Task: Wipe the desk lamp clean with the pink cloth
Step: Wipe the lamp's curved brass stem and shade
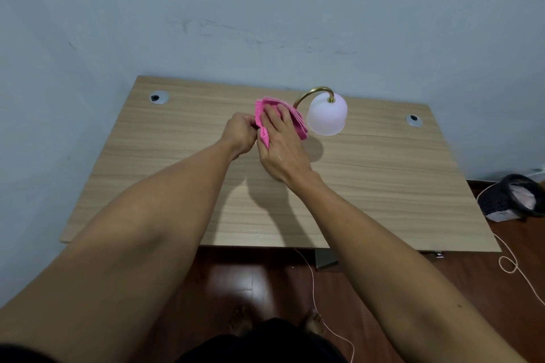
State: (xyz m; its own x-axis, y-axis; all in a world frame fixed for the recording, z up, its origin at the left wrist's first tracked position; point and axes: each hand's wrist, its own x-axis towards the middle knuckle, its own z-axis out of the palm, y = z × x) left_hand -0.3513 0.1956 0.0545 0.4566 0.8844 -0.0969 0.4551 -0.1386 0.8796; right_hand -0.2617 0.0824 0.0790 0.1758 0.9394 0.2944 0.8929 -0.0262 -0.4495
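The desk lamp (326,115) stands near the back middle of the wooden desk (147,174); it has a white bell shade hanging from a curved brass neck. Its base is hidden behind my hands. The folded pink cloth (298,121) is held up just left of the shade, close to the brass neck. My right hand (280,141) lies flat over the cloth with its fingers spread on it. My left hand (240,132) pinches the cloth's left edge. Whether the cloth touches the lamp cannot be told.
Two round cable grommets (159,97) (413,120) sit in the desk's back corners. A wall rises right behind the desk. On the dark wood floor to the right are a dark basket (513,197) and a thin pale cord (510,262).
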